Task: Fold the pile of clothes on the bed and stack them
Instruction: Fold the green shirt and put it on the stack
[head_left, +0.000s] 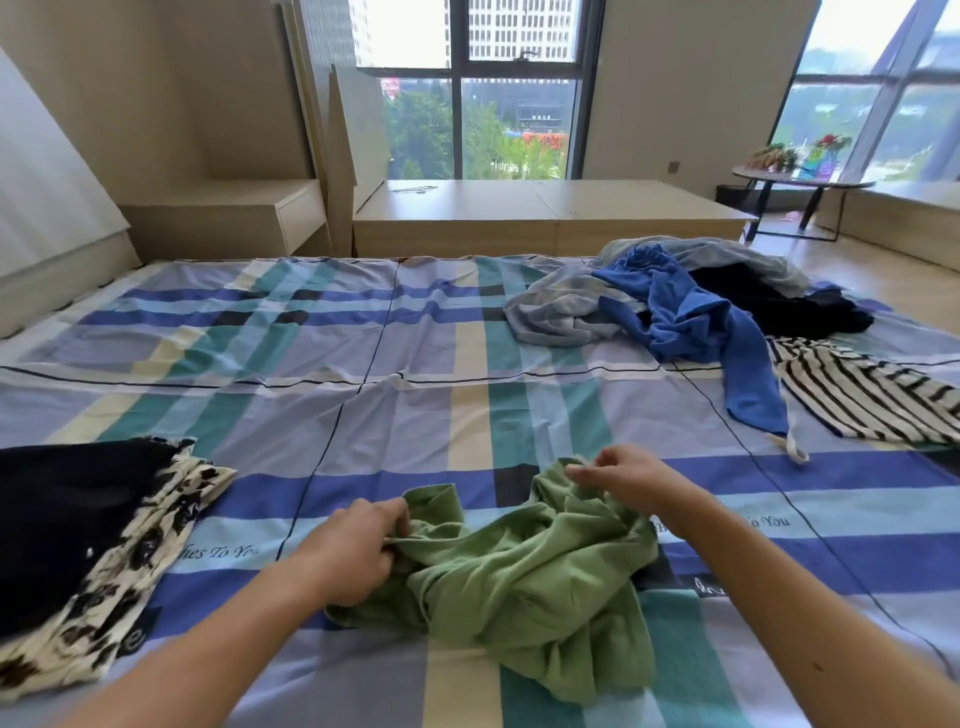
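Observation:
A crumpled green garment (530, 587) lies on the plaid bed sheet (363, 415) right in front of me. My left hand (348, 551) pinches its left edge near a sleeve opening. My right hand (628, 478) grips the cloth at its upper right. On the left lies a folded stack: a black garment (67, 519) on top of a cream piece with black floral print (135, 582). At the far right sits the unfolded pile: a grey garment (561, 306), a blue one (696, 322), a black one (779, 301) and a black-and-white striped one (872, 395).
A low wooden platform (545, 213) runs beyond the bed below the windows. A wooden nightstand (249, 213) stands at the back left. A small round table (800, 182) with colourful items is at the back right, on a wood floor.

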